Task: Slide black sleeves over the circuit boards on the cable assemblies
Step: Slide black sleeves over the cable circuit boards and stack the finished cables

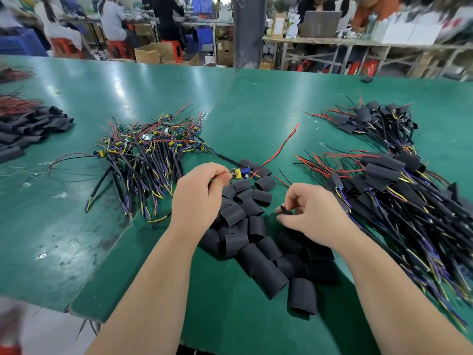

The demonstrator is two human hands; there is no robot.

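My left hand [198,198] pinches a small circuit board [240,172] with yellow and blue parts; its black cable runs off to the upper left and its red and black wires trail to the upper right. My right hand [311,213] pinches one flattened black sleeve [285,210] by its edge, just above the heap of loose black sleeves [258,242] lying between my hands. The board and the held sleeve are apart.
A tangle of bare cable assemblies [146,155] lies to the left on the green table [64,226]. Sleeved assemblies [389,185] are heaped to the right, with another bunch [376,119] behind. More sleeves [28,131] sit far left. People work at benches beyond.
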